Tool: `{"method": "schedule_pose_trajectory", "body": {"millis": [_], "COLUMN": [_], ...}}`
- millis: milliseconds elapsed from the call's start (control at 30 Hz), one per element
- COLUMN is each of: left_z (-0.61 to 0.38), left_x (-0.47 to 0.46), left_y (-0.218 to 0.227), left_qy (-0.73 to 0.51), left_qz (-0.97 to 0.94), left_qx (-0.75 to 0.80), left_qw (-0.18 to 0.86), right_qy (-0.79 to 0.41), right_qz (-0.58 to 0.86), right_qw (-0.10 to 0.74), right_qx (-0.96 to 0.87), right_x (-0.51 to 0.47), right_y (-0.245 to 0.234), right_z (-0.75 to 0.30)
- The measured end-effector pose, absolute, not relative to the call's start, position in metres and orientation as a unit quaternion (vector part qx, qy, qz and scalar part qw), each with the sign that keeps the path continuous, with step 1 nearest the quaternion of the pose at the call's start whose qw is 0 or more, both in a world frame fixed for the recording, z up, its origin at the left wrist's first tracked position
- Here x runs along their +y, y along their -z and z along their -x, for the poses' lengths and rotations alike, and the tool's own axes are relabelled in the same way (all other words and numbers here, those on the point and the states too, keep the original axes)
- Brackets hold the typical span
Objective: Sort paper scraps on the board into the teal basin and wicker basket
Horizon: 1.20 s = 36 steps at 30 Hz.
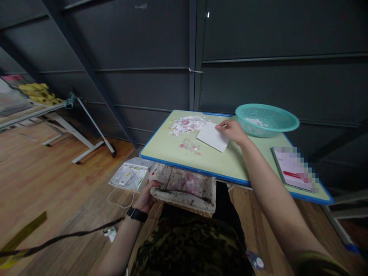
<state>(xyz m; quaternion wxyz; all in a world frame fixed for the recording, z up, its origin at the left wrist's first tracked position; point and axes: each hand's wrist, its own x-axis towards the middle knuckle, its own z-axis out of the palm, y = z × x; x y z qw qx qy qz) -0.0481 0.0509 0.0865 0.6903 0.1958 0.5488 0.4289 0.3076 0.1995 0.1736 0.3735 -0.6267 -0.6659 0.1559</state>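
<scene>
My right hand [233,132] grips a white card [212,137] by its right edge, low over the yellow-green tabletop [161,147]. Left of the card lies a heap of small white and pink pieces [188,125]. A thinner scatter of pinkish pieces [189,147] is spread nearer the front edge. Below that edge, my left hand [147,196] is closed on the left side of a stained whitish box [184,201]. Pinkish, clear-looking material [188,183] rests inside the box; its kind I cannot make out.
A green plastic basket [268,120] with white pieces in it stands at the table's back right. A tablet-like device [294,170] lies at the right. An open white carton [129,176] is on the left, below table height. Behind rises a dark panel wall [149,42].
</scene>
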Motion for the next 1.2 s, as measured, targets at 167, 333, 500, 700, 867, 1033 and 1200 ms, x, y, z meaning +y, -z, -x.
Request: {"method": "schedule_pose_trajectory", "body": {"millis": [167, 333, 500, 700, 867, 1033, 1200], "left_z": [0.047, 0.045, 0.044, 0.042, 0.042, 0.043, 0.045], "left_x": [0.050, 0.048, 0.047, 0.047, 0.046, 0.046, 0.046], "left_y": [-0.087, -0.088, -0.088, -0.093, -0.094, -0.093, -0.093], "left_qy": [-0.430, -0.421, -0.420, -0.422, -0.431, -0.432, -0.436], "left_qz": [-0.196, -0.194, -0.194, -0.179, -0.186, -0.187, -0.185], "left_qx": [0.542, 0.546, 0.548, 0.554, 0.549, 0.548, 0.550], "left_qw": [0.695, 0.699, 0.697, 0.695, 0.691, 0.691, 0.688], "right_qy": [-0.149, -0.204, -0.209, -0.314, -0.356, -0.365, -0.397], "right_qz": [0.624, 0.589, 0.592, 0.523, 0.506, 0.512, 0.459], "right_qw": [0.289, 0.292, 0.281, 0.239, 0.254, 0.243, 0.212], "right_qx": [-0.710, -0.725, -0.726, -0.755, -0.743, -0.739, -0.766], "right_x": [0.194, 0.190, 0.189, 0.180, 0.176, 0.175, 0.170], "right_y": [-0.179, -0.183, -0.182, -0.185, -0.187, -0.184, -0.186], "right_z": [-0.308, -0.308, -0.308, -0.297, -0.294, -0.287, -0.276]}}
